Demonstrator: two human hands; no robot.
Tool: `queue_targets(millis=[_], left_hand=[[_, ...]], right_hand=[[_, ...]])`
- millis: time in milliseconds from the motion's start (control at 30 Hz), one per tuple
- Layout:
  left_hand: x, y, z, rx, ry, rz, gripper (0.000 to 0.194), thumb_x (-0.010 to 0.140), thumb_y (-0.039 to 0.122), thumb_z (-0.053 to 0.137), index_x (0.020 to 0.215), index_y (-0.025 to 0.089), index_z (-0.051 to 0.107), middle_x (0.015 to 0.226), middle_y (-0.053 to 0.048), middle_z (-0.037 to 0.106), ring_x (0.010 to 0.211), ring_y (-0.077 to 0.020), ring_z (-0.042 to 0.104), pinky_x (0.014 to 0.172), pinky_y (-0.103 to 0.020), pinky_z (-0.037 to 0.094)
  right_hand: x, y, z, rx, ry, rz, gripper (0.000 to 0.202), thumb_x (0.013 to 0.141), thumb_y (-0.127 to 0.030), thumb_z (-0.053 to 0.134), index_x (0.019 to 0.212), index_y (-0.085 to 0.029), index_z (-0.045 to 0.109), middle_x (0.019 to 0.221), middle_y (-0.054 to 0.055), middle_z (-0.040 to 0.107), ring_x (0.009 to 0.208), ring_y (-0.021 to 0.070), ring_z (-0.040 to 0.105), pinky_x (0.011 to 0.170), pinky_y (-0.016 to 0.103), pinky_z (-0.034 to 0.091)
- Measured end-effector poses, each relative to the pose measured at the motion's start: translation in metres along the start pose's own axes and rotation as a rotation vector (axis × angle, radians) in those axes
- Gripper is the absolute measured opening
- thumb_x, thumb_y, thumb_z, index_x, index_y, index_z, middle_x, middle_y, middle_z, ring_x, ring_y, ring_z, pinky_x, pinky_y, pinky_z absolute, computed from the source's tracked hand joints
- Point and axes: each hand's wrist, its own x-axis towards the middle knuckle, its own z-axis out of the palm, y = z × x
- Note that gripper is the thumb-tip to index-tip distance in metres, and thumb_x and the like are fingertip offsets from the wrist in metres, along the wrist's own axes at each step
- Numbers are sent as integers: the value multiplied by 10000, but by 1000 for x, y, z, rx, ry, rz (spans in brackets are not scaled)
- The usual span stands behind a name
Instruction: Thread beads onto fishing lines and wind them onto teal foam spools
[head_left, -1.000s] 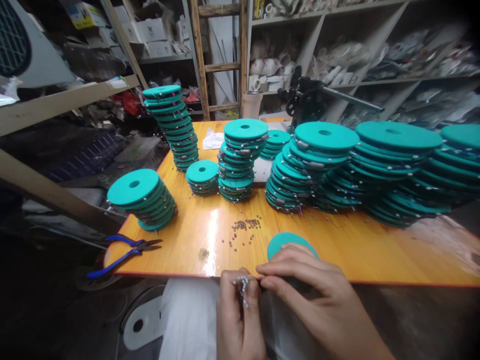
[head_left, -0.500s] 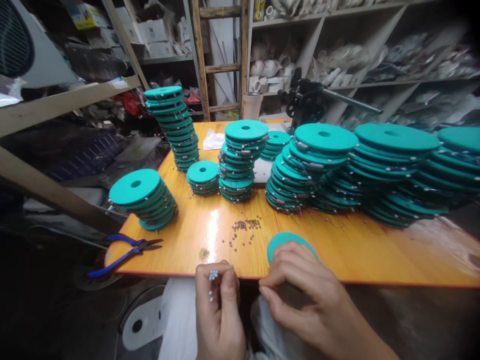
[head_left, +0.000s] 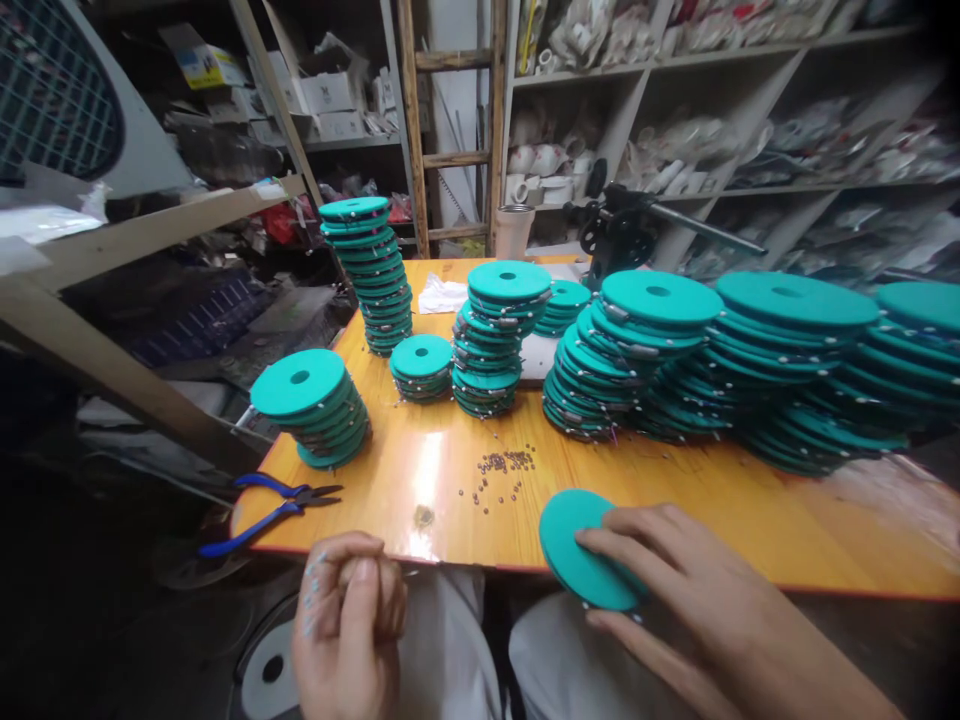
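Observation:
Several small pale-blue pieces [head_left: 311,592] show on the curled fingers of my left hand [head_left: 349,620], which is closed near the table's front edge; what its fingertips pinch is too small to make out. My right hand [head_left: 675,580] holds a teal disc [head_left: 574,545] at the table edge, fingers on its top face and thumb below its rim. Small white bits show at the lower rim of the disc. Behind the hands, a scatter of small dark beads [head_left: 506,462] lies on the orange wooden table [head_left: 375,500].
Pliers with blue handles [head_left: 274,510] lie at the left front. Teal disc stacks stand across the table, including a short one [head_left: 300,385] at left and larger ones [head_left: 660,300] at right. Behind are a black metal device [head_left: 619,230], a cup [head_left: 514,232] and a wooden ladder [head_left: 454,160].
My left hand has moved left, away from my right hand. My right hand has opened from a pinch and taken hold of the teal disc, which is now tilted. The view has shifted slightly.

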Motion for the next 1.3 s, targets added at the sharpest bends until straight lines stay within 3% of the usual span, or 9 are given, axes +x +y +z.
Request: queue_targets(millis=[167, 400, 600, 700, 767, 933, 1067, 1167, 1300], left_hand=[[-1, -4, -13, 54, 10, 79, 191, 827, 320, 712, 880, 166, 613, 804, -10, 666, 367, -4, 405, 382, -149, 350], [-9, -12, -25, -160, -45, -92, 192, 904, 359, 641, 943, 176, 598, 553, 68, 420, 436, -37, 388, 415, -116, 333], [-9, -16, -37, -127, -61, 4, 198, 927, 365, 605, 943, 169, 627, 705, -36, 638, 653, -126, 619, 569, -200, 512], [-8, -16, -44, -54, 40, 33, 237, 897, 404, 650, 937, 170, 643, 979, -99, 717, 844, -157, 676, 718, -229, 557], [-7, -16, -46, -29, 64, 37, 253, 888, 426, 658, 926, 176, 646, 1052, -97, 709, 763, -124, 649, 684, -215, 545], [-3, -7, -44, 35, 8, 97, 236, 904, 406, 643, 903, 171, 669, 731, -10, 634, 561, -63, 515, 732, -236, 552], [3, 13, -37, -81, -16, 115, 211, 903, 393, 639, 926, 183, 651, 629, 12, 558, 541, -103, 554, 528, -215, 522], [9, 30, -32, -114, 103, 142, 220, 875, 388, 683, 929, 177, 656, 572, 49, 474, 426, -41, 408, 374, -115, 331], [12, 37, -20, 36, 136, 183, 318, 790, 398, 774, 1003, 179, 686, 591, 45, 508, 450, -42, 436, 420, -129, 386]], right_hand=[[24, -5, 0, 34, -137, -80, 202, 965, -264, 544, 1150, -232, 618, 992, 35, 656, 846, 177, 581, 710, 298, 461], [159, -35, 5, -195, -134, -178, 111, 934, -213, 566, 1016, -149, 603, 1006, 88, 612, 929, 209, 563, 736, 305, 433], [231, -30, 35, -328, -183, -156, 132, 884, -59, 528, 957, -56, 638, 922, 170, 634, 872, 257, 571, 650, 323, 406], [234, -42, 29, -329, -184, -204, 195, 847, -19, 515, 974, -63, 656, 1016, 174, 633, 951, 272, 558, 695, 337, 447], [232, -55, 24, -267, -158, -307, 281, 861, -65, 537, 1123, -96, 635, 1199, 139, 590, 1065, 258, 520, 838, 350, 480], [243, -81, 38, -91, -110, -467, 399, 941, -463, 600, 1016, -76, 667, 1246, 157, 553, 1128, 284, 464, 1032, 454, 432], [242, -83, 44, -62, -77, -412, 369, 912, -437, 651, 962, -71, 650, 1233, 170, 548, 1118, 275, 467, 1005, 448, 453], [212, -81, 29, 20, -26, -393, 310, 890, -404, 674, 953, -104, 627, 1251, 147, 532, 1136, 259, 460, 1002, 431, 467], [149, -78, 13, 215, -35, -313, 201, 903, -341, 654, 921, -147, 607, 1229, 111, 548, 1120, 239, 486, 958, 412, 500]])
